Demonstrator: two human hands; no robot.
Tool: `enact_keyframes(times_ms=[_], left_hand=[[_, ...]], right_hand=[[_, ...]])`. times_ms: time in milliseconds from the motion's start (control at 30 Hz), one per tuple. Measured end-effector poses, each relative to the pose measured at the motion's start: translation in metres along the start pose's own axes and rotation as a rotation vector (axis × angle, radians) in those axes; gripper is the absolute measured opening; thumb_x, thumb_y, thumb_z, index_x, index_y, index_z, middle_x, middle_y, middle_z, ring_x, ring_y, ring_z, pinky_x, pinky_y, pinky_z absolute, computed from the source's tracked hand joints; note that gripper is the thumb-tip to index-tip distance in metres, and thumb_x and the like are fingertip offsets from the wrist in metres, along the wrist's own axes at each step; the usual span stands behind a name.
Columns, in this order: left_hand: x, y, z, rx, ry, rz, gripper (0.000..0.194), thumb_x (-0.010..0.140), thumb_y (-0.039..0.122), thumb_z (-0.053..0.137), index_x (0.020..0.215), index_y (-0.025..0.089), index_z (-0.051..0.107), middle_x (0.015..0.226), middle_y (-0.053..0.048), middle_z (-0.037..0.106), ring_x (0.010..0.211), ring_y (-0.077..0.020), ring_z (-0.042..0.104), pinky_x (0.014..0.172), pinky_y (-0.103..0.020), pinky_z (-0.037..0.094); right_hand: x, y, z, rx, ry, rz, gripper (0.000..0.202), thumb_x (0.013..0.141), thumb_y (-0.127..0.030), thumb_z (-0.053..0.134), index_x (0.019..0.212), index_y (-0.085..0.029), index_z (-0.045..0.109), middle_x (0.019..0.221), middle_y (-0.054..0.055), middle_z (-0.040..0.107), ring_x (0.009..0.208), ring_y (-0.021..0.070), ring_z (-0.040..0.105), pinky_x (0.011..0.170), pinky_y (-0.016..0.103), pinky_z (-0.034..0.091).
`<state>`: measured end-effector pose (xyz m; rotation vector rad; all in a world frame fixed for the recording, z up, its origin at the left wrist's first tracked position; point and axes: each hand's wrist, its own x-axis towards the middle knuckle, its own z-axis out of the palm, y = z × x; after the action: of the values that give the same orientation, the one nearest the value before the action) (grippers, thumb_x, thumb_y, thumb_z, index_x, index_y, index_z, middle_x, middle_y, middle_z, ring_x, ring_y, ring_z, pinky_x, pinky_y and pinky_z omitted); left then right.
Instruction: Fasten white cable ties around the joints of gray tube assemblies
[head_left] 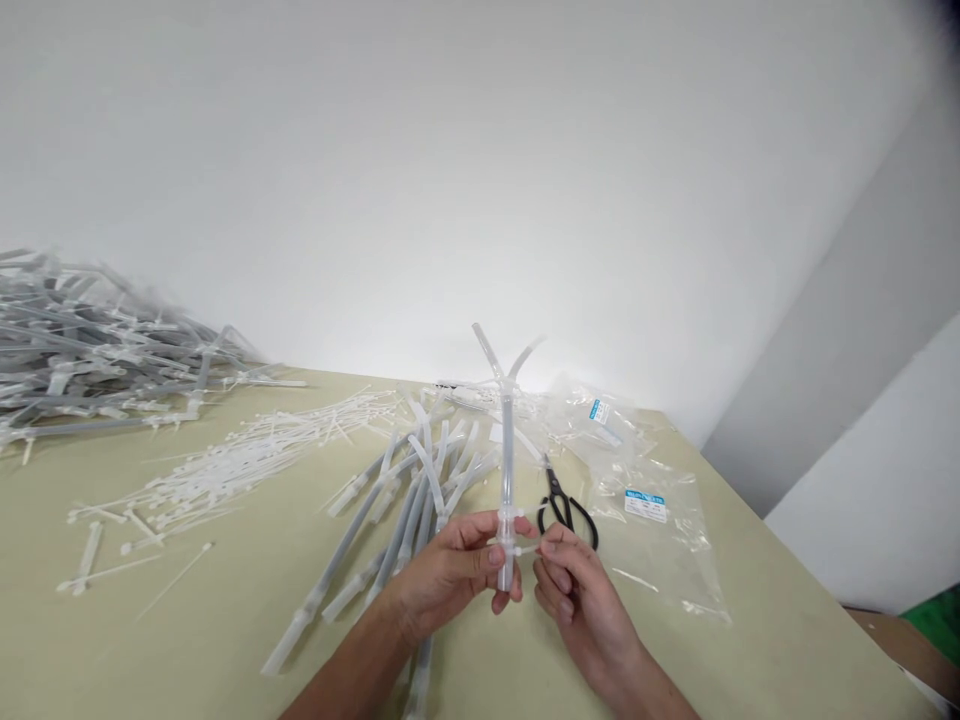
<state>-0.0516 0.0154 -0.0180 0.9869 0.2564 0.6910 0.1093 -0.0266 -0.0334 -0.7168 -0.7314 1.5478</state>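
Note:
My left hand (461, 570) is closed round the lower end of a translucent tube assembly (508, 460). The assembly stands upright, with two short tubes branching in a Y at its top. Near its bottom a white cable tie (527, 549) sticks out to the right. My right hand (570, 580) pinches the free end of that tie between thumb and forefinger. Just behind my right hand, black-handled scissors (556, 495) lie on the table. Similar tube assemblies (409, 510) lie in a bunch behind and left of my left hand.
Loose white cable ties (247, 455) are spread on the pale green table (217, 640). A large pile of tube assemblies (97, 345) fills the far left. Clear plastic bags (660, 550) with blue labels lie at the right. A white wall (450, 180) rises behind.

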Motion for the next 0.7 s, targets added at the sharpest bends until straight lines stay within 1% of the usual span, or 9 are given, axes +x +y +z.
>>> enact_keyframes(times_ms=[67, 133, 200, 267, 300, 367, 500, 567, 700], left_hand=[[-0.0006, 0.0025, 0.001, 0.022, -0.006, -0.014, 0.041, 0.077, 0.03, 0.067, 0.113, 0.013, 0.06, 0.071, -0.007, 0.063, 0.063, -0.0156, 0.06, 0.052, -0.023, 0.039], [-0.0008, 0.0049, 0.0023, 0.054, -0.003, -0.014, 0.042, 0.076, 0.031, 0.068, 0.113, 0.012, 0.061, 0.072, -0.007, 0.063, 0.063, -0.0151, 0.059, 0.053, -0.023, 0.038], [-0.0006, 0.0067, 0.0042, 0.099, 0.001, -0.011, 0.042, 0.076, 0.032, 0.067, 0.112, 0.012, 0.061, 0.075, -0.008, 0.063, 0.064, -0.0146, 0.059, 0.054, -0.023, 0.037], [-0.0001, 0.0076, 0.0063, 0.158, -0.005, -0.018, 0.041, 0.077, 0.033, 0.066, 0.112, 0.012, 0.062, 0.081, -0.009, 0.063, 0.066, -0.0145, 0.059, 0.055, -0.023, 0.037], [0.0001, 0.0077, 0.0071, 0.189, -0.009, -0.027, 0.04, 0.077, 0.033, 0.065, 0.112, 0.012, 0.062, 0.082, -0.009, 0.064, 0.066, -0.0146, 0.059, 0.056, -0.023, 0.037], [0.0004, 0.0071, 0.008, 0.247, -0.01, -0.042, 0.039, 0.079, 0.033, 0.064, 0.112, 0.012, 0.062, 0.079, -0.008, 0.064, 0.067, -0.0148, 0.058, 0.057, -0.024, 0.037], [0.0009, 0.0041, 0.0069, 0.301, 0.006, -0.058, 0.039, 0.08, 0.032, 0.062, 0.114, 0.013, 0.061, 0.069, -0.006, 0.062, 0.067, -0.0158, 0.059, 0.06, -0.025, 0.038], [0.0013, 0.003, 0.0065, 0.309, 0.014, -0.058, 0.039, 0.08, 0.033, 0.062, 0.114, 0.013, 0.061, 0.071, -0.006, 0.062, 0.067, -0.0162, 0.059, 0.06, -0.025, 0.039], [0.002, 0.0026, 0.0078, 0.331, 0.036, -0.035, 0.036, 0.08, 0.034, 0.062, 0.11, 0.014, 0.063, 0.076, -0.007, 0.063, 0.069, -0.0168, 0.059, 0.061, -0.026, 0.04]], right_hand=[[-0.0026, -0.0033, 0.0019, -0.101, 0.001, -0.07, 0.021, 0.079, -0.031, 0.06, 0.064, -0.019, 0.052, 0.047, -0.008, 0.037, 0.039, 0.0058, 0.025, 0.039, 0.021, 0.017], [-0.0045, -0.0056, 0.0038, -0.201, 0.035, -0.164, 0.019, 0.08, -0.037, 0.06, 0.075, -0.019, 0.058, 0.058, -0.004, 0.047, 0.045, 0.0081, 0.037, 0.042, 0.021, 0.025], [-0.0053, -0.0067, 0.0053, -0.265, 0.095, -0.244, 0.022, 0.079, -0.041, 0.062, 0.088, -0.021, 0.06, 0.073, 0.0, 0.055, 0.058, 0.0127, 0.05, 0.047, 0.023, 0.034], [-0.0056, -0.0067, 0.0059, -0.304, 0.158, -0.285, 0.029, 0.076, -0.044, 0.065, 0.097, -0.024, 0.06, 0.084, 0.003, 0.058, 0.073, 0.0184, 0.057, 0.052, 0.025, 0.039], [-0.0056, -0.0064, 0.0056, -0.329, 0.189, -0.295, 0.032, 0.075, -0.044, 0.067, 0.099, -0.025, 0.06, 0.085, 0.003, 0.059, 0.077, 0.0204, 0.058, 0.054, 0.026, 0.04], [-0.0057, -0.0053, 0.0042, -0.411, 0.233, -0.324, 0.031, 0.073, -0.042, 0.069, 0.097, -0.024, 0.062, 0.082, 0.004, 0.061, 0.078, 0.0224, 0.06, 0.058, 0.028, 0.042], [-0.006, -0.0035, 0.0004, -0.618, 0.251, -0.46, 0.016, 0.075, -0.035, 0.069, 0.085, -0.023, 0.068, 0.08, 0.005, 0.062, 0.076, 0.0216, 0.059, 0.064, 0.03, 0.043], [-0.006, -0.0033, -0.0003, -0.678, 0.25, -0.499, 0.012, 0.075, -0.033, 0.068, 0.081, -0.022, 0.069, 0.078, 0.005, 0.062, 0.074, 0.0209, 0.058, 0.063, 0.031, 0.043], [-0.006, -0.0028, 0.0001, -0.771, 0.266, -0.517, 0.011, 0.077, -0.033, 0.067, 0.08, -0.022, 0.07, 0.077, 0.005, 0.064, 0.068, 0.0198, 0.057, 0.06, 0.031, 0.042]])
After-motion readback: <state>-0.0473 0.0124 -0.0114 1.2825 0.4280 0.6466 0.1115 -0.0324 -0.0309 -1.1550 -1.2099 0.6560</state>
